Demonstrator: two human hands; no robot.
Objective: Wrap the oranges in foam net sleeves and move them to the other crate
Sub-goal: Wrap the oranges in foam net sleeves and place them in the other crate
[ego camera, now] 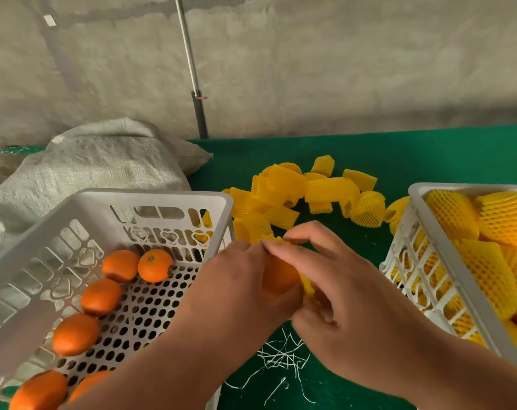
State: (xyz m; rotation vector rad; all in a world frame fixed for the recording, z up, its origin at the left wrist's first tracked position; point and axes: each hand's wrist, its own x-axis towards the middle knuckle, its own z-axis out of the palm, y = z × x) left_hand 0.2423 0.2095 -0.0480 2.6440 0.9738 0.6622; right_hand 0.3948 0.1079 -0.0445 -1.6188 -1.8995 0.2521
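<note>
Over the green table, between the two crates, my left hand [236, 288] grips an orange [279, 276]. My right hand [337, 291] pinches a yellow foam net sleeve [306, 287] that lies along the orange's right side and top. The white crate [162, 199] on the left holds several bare oranges [155, 265]. At the right edge a second white crate [446, 261] is filled with several sleeved oranges [484, 273]. A pile of loose yellow sleeves [298, 193] lies on the table beyond my hands.
A grey woven sack [97, 164] lies behind the left crate. A metal pole [196, 93] stands against the concrete wall at the back. White thread scraps [280, 356] are scattered on the green table cover [414, 152] near the front edge.
</note>
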